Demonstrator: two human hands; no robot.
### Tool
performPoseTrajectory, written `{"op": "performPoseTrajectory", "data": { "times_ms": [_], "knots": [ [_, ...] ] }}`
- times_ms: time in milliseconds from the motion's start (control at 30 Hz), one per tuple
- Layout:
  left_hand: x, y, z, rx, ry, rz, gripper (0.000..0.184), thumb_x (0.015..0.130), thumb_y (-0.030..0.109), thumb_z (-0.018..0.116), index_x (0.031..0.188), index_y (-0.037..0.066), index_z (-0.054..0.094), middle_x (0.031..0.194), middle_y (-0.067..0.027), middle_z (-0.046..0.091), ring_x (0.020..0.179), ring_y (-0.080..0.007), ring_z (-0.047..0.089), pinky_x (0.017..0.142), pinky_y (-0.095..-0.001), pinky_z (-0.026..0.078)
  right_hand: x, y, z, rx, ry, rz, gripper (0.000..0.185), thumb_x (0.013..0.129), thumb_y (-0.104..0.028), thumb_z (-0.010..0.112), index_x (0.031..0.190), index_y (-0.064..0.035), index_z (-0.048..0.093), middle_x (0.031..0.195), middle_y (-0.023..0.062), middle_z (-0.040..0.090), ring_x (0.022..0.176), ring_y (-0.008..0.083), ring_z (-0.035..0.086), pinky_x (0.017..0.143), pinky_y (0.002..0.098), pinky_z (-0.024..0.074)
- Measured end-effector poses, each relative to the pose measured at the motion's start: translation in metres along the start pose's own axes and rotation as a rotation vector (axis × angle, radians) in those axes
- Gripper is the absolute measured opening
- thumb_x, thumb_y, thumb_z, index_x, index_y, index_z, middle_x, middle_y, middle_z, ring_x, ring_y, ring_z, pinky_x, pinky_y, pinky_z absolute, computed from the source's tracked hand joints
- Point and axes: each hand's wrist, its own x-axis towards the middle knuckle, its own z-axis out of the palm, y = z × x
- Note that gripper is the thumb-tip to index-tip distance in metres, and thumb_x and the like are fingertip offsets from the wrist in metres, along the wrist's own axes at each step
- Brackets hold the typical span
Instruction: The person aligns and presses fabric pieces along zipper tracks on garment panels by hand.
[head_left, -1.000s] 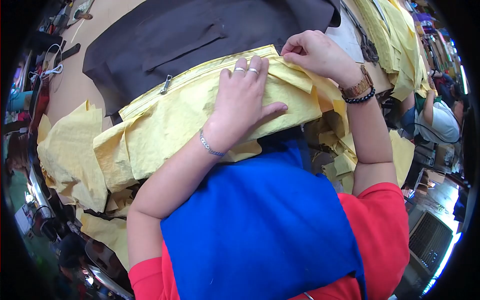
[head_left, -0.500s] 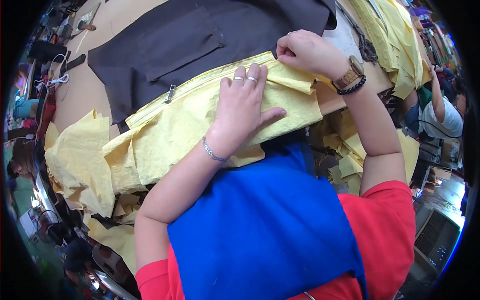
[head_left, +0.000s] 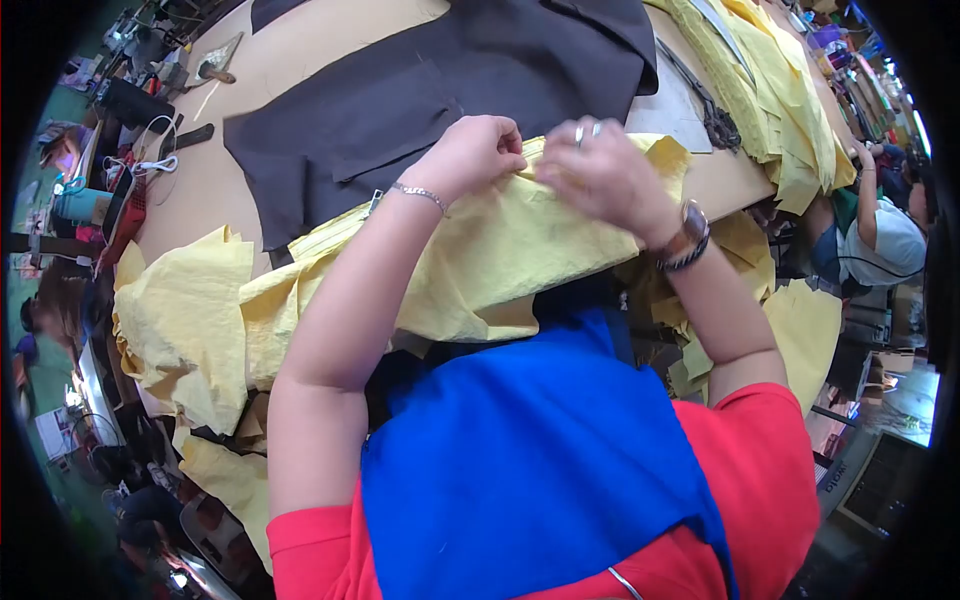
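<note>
Yellow fabric (head_left: 480, 255) with a zipper along its upper edge lies at the table's near edge. My left hand (head_left: 472, 155) pinches that upper edge near the middle, fingers pressed together. Just to the right, my right hand (head_left: 600, 175) is over the same fabric, smeared by motion, so whether it holds anything cannot be made out. The metal zipper pull (head_left: 374, 203) shows beside my left wrist. Behind the yellow piece, a dark brown fabric (head_left: 400, 110) with a pocket-like patch lies flat.
Stacked yellow fabric (head_left: 770, 100) lies at the right, beside dark scissors (head_left: 705, 105). More yellow fabric (head_left: 185, 320) hangs over the left edge. A white cable (head_left: 155, 160) is at the back left. A person (head_left: 880, 235) in a white top is at the far right.
My left hand has lifted from lying flat on the yellow fabric and now pinches its edge. My right hand has turned, and the fabric's right end has shifted and bunched up.
</note>
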Motion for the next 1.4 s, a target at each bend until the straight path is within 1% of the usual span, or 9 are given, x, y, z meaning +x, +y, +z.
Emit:
{"op": "performPoseTrajectory", "data": {
  "times_ms": [100, 167, 267, 567, 800, 933, 967, 1033, 1400],
  "knots": [
    [0.008, -0.007, -0.001, -0.014, -0.033, -0.02, 0.021, 0.083, 0.017, 0.08, 0.097, 0.003, 0.073, 0.087, -0.0108, 0.074, 0.078, -0.0226, 0.07, 0.074, -0.0357, 0.056, -0.034, -0.034, 0.016, 0.168, -0.042, -0.09, 0.027, 0.085, -0.034, 0.081, 0.098, -0.0124, 0.07, 0.098, 0.0036, 0.067, 0.089, 0.0242, 0.066, 0.079, 0.0388, 0.0499],
    [0.009, -0.007, -0.001, -0.024, -0.044, -0.018, 0.02, 0.084, 0.016, 0.08, 0.097, 0.003, 0.073, 0.086, -0.0101, 0.073, 0.077, -0.0211, 0.07, 0.073, -0.0348, 0.056, -0.051, -0.041, 0.029, 0.338, -0.017, 0.032, 0.023, 0.088, -0.031, 0.079, 0.098, -0.0118, 0.07, 0.094, 0.0051, 0.067, 0.089, 0.0245, 0.065, 0.081, 0.0394, 0.0508],
    [0.007, -0.004, 0.0, 0.021, -0.031, -0.003, 0.017, 0.089, 0.015, 0.079, 0.096, 0.002, 0.071, 0.081, -0.0037, 0.069, 0.074, -0.0116, 0.062, 0.068, -0.0294, 0.053, -0.059, -0.042, 0.042, 0.445, 0.014, 0.08, 0.019, 0.09, -0.027, 0.074, 0.095, -0.01, 0.067, 0.088, 0.0061, 0.063, 0.086, 0.0259, 0.064, 0.08, 0.0412, 0.0516],
    [0.007, -0.011, 0.007, 0.022, 0.038, 0.045, 0.019, 0.087, 0.017, 0.08, 0.097, 0.003, 0.072, 0.08, -0.0028, 0.069, 0.073, -0.0103, 0.062, 0.069, -0.0285, 0.052, -0.044, -0.072, 0.062, 0.303, -0.002, 0.114, 0.016, 0.094, -0.021, 0.068, 0.092, -0.0066, 0.061, 0.085, 0.0109, 0.063, 0.084, 0.0306, 0.064, 0.079, 0.0435, 0.0508],
    [-0.002, -0.011, 0.01, 0.027, 0.107, 0.1, 0.021, 0.087, 0.019, 0.079, 0.099, 0.003, 0.072, 0.083, -0.0098, 0.071, 0.076, -0.0185, 0.067, 0.072, -0.0344, 0.055, -0.041, -0.072, 0.056, 0.435, -0.014, 0.159, 0.017, 0.093, -0.02, 0.068, 0.09, -0.0045, 0.061, 0.085, 0.0167, 0.063, 0.085, 0.0378, 0.063, 0.078, 0.048, 0.0517],
    [-0.003, -0.02, 0.019, 0.06, 0.198, 0.188, 0.021, 0.089, 0.02, 0.077, 0.1, 0.003, 0.071, 0.089, -0.0138, 0.074, 0.08, -0.025, 0.071, 0.074, -0.037, 0.057, -0.03, -0.069, 0.039, 0.383, -0.017, 0.215, 0.029, 0.092, -0.026, 0.072, 0.109, -0.0035, 0.064, 0.102, 0.0188, 0.065, 0.097, 0.0373, 0.064, 0.087, 0.0464, 0.0526],
    [-0.007, -0.015, 0.022, 0.068, 0.239, 0.176, 0.019, 0.085, 0.02, 0.078, 0.094, 0.005, 0.072, 0.091, -0.0162, 0.074, 0.086, -0.0338, 0.072, 0.079, -0.0434, 0.057, -0.025, -0.069, 0.036, 0.309, 0.042, 0.216, 0.036, 0.092, -0.027, 0.073, 0.118, -0.003, 0.064, 0.108, 0.02, 0.066, 0.101, 0.0376, 0.064, 0.09, 0.0459, 0.0525],
    [-0.008, -0.017, 0.027, 0.046, 0.256, 0.16, 0.017, 0.085, 0.019, 0.076, 0.095, 0.005, 0.071, 0.094, -0.0158, 0.073, 0.09, -0.034, 0.071, 0.082, -0.0435, 0.056, -0.025, -0.063, 0.046, 0.238, 0.018, 0.247, 0.054, 0.089, -0.029, 0.075, 0.132, 0.0009, 0.06, 0.121, 0.023, 0.064, 0.112, 0.0396, 0.06, 0.099, 0.0468, 0.0497],
    [-0.003, -0.031, 0.033, 0.09, 0.241, 0.278, 0.018, 0.09, 0.008, 0.064, 0.107, 0.005, 0.069, 0.105, -0.0193, 0.068, 0.1, -0.0379, 0.066, 0.09, -0.0446, 0.053, -0.019, -0.067, 0.05, 0.108, -0.02, 0.252, 0.049, 0.09, -0.031, 0.072, 0.126, 0.0005, 0.06, 0.126, 0.0169, 0.065, 0.108, 0.0357, 0.062, 0.094, 0.0455, 0.0512]
  ]
}}
